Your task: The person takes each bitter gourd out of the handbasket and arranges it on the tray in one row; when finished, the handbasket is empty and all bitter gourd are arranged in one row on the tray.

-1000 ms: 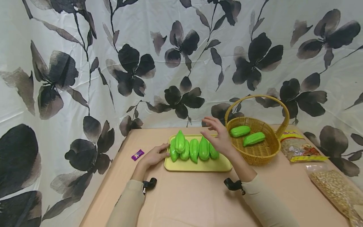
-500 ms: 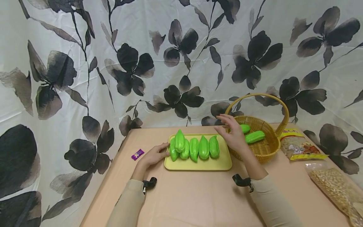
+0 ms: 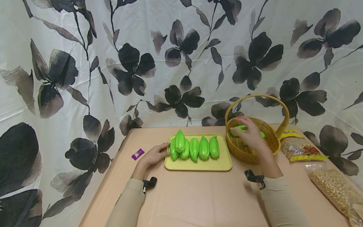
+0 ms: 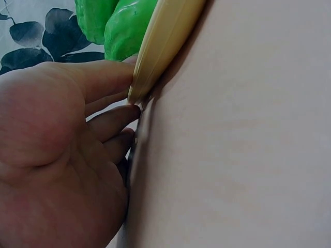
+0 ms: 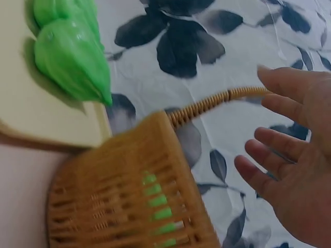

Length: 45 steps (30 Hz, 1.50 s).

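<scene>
Several glossy green, ribbed gourd-like vegetables (image 3: pixel 194 149) lie on a yellow tray (image 3: pixel 198 166), one on top of others at its left end. My left hand (image 3: pixel 154 156) holds the tray's left edge. In the left wrist view the thumb lies over the rim (image 4: pixel 165 46), and the other fingertips sit below it. My right hand (image 3: pixel 252 135) hovers over a wicker basket (image 3: pixel 241 154), partly hiding the green vegetables inside. In the right wrist view its fingers (image 5: pixel 261 173) are spread and loosely bent, with nothing between them, apart from the basket.
The basket's tall handle (image 3: pixel 285 110) arches over it. A yellow-topped food bag (image 3: pixel 302 146) and a clear bag of pale kernels (image 3: pixel 334 186) lie at the right. A small purple packet (image 3: pixel 137 154) lies left of the tray. A floral cloth (image 3: pixel 181 78) hangs behind.
My right hand has moved right, from above the tray's right end to over the basket, uncovering the rightmost vegetable on the tray. The left hand has stayed at the tray's edge.
</scene>
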Motion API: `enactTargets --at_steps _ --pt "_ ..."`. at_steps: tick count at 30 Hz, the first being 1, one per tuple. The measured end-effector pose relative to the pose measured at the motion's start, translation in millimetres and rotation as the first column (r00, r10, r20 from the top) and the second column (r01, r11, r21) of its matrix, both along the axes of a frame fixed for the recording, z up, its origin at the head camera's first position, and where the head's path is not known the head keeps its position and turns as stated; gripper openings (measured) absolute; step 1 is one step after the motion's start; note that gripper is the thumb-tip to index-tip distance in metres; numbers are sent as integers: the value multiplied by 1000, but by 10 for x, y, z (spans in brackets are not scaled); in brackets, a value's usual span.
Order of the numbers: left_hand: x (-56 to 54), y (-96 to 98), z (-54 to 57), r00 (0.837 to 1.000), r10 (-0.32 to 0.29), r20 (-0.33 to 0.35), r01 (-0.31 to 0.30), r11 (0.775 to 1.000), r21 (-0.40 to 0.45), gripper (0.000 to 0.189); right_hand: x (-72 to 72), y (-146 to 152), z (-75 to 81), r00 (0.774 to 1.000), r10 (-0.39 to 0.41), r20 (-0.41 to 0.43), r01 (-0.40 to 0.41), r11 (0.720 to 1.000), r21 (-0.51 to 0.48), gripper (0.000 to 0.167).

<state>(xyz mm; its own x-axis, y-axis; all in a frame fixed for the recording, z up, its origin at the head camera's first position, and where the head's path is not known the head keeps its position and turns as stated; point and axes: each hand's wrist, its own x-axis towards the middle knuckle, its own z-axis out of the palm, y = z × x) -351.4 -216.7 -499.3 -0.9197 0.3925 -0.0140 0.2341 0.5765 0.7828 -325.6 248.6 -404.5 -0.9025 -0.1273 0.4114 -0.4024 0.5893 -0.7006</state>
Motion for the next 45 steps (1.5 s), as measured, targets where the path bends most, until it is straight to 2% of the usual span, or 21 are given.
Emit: enactTargets --at_steps 6,8,10,13,17,22,29,34,37,45 --pt "-6 -5 -12 1000 2 6 -2 1000 13 62 -24 241 -22 999 11 51 -13 1000 25 54" --pt "-9 -7 -14 1000 1 3 -1 1000 17 62 -29 313 -40 998 -18 53 13 996 91 54" --pt "-9 -9 -15 1000 0 -1 0 1000 19 62 -33 384 -69 996 -58 61 46 983 178 56" --pt "-6 -11 -16 1000 -3 -2 3 1000 16 62 -35 487 -120 990 -112 81 82 945 316 61" --pt "-1 -7 -22 1000 -7 2 7 1000 11 62 -52 577 -197 985 -129 117 74 918 391 62" --pt "3 -6 -20 1000 -9 5 9 1000 18 62 -69 625 -290 978 -153 140 76 891 447 60" --pt "1 -10 -14 1000 -9 2 9 1000 13 63 -78 650 -386 956 -218 194 92 856 509 60" --pt "-6 -11 -4 1000 -4 2 4 1000 13 63 -69 633 -395 935 -242 260 64 835 547 60" --pt "-11 -11 -1 1000 -2 4 2 1000 11 63 -59 624 -388 930 -245 275 56 833 551 58" --pt "-31 -18 -34 1000 -11 -1 11 1000 2 63 -31 612 -402 933 -262 246 88 831 550 57"
